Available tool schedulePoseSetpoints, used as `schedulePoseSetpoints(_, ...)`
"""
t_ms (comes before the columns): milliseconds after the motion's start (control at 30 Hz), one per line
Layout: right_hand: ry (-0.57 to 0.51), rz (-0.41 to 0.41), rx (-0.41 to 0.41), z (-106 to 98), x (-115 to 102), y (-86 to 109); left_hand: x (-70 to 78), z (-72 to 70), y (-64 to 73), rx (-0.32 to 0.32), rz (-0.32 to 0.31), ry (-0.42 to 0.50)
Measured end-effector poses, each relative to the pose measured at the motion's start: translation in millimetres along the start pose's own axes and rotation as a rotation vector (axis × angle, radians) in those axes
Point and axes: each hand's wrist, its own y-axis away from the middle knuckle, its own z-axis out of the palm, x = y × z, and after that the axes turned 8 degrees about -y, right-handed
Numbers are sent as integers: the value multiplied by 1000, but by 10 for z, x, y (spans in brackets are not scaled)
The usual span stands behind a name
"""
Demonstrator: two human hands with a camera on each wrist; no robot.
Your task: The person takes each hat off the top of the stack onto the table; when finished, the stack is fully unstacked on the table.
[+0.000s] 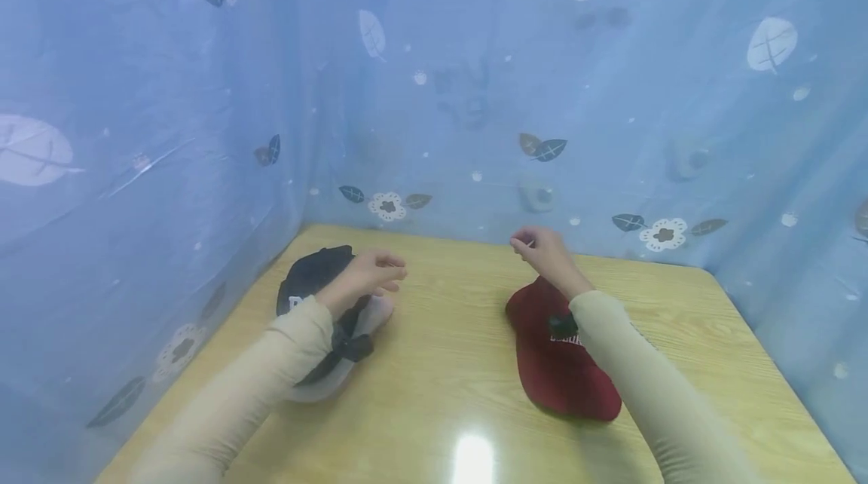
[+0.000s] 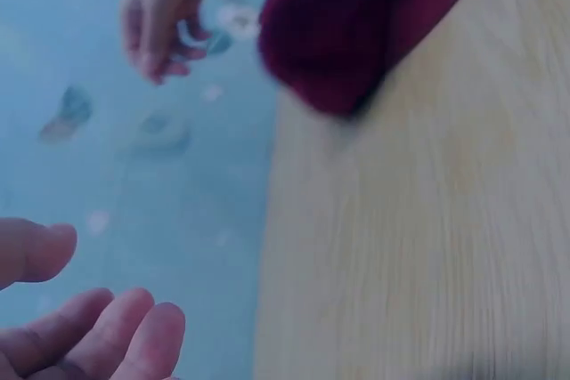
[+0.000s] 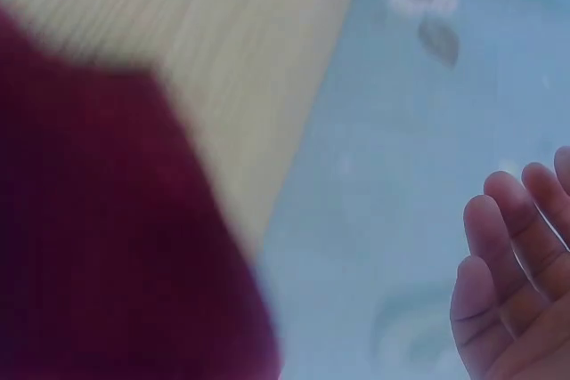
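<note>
On the left of the table, a black cap point(image 1: 308, 273) with white lettering and a pale grey brim point(image 1: 319, 391) lies partly hidden by the left forearm. My left hand point(image 1: 369, 271) hovers over its far right side, fingers loosely bent and holding nothing; thumb and fingertips point(image 2: 156, 340) stand apart in the left wrist view. A dark red cap point(image 1: 542, 356) with pale lettering sits on the right, partly covered by the right sleeve. Just beyond it, my right hand point(image 1: 548, 254) is raised with relaxed, bent fingers point(image 3: 485, 229) and nothing in them. Both caps appear untouched by the fingers.
The light wood table point(image 1: 441, 318) carries both caps, with a gap between them. Blue curtain point(image 1: 441, 107) with leaf and flower prints hangs along the back and both sides, close to the table's edges. A bright reflection shows at the front.
</note>
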Motion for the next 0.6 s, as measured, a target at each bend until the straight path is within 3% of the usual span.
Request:
schedulePoseSetpoints(167,-95,-33,-37,385,-277,-205,-310,-514,179,58,14,-51)
schedulePoseSetpoints(300,-172,-56,-56,716,-406,-311,-586,-822,310,118,8,-40)
schedulePoseSetpoints(433,-196,-90,-110,1146,-533,-373,-973,-995,541,181,-51,-14)
schedulePoseSetpoints(600,-260,-104,-187,1713,-708,-414,-1574,-1055,865,185,-160,-37)
